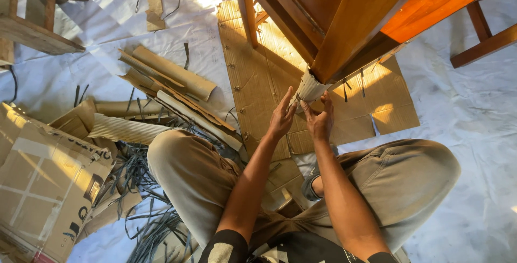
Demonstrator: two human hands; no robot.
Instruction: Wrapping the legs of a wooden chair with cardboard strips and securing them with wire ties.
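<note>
The pale wrapping [309, 89] around the foot of the wooden furniture leg [353, 23] sits just beyond both sets of fingertips. The left hand [281, 117] presses nearly straight fingers against its near-left side; the right hand [320, 122] pinches its lower edge with bent fingers. Flat cardboard [258, 74] lies beneath on a white sheet [474, 117], with cardboard scraps [161, 80] to the left.

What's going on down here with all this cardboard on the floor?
A person sits on a white floor sheet, knees apart, with both hands up at a wooden furniture leg. The left hand and right hand touch a pale corrugated wrapping around the leg's foot. A flat cardboard sheet lies beneath. To the person's left lie cardboard scraps, dark plastic straps and a flattened box.
</note>
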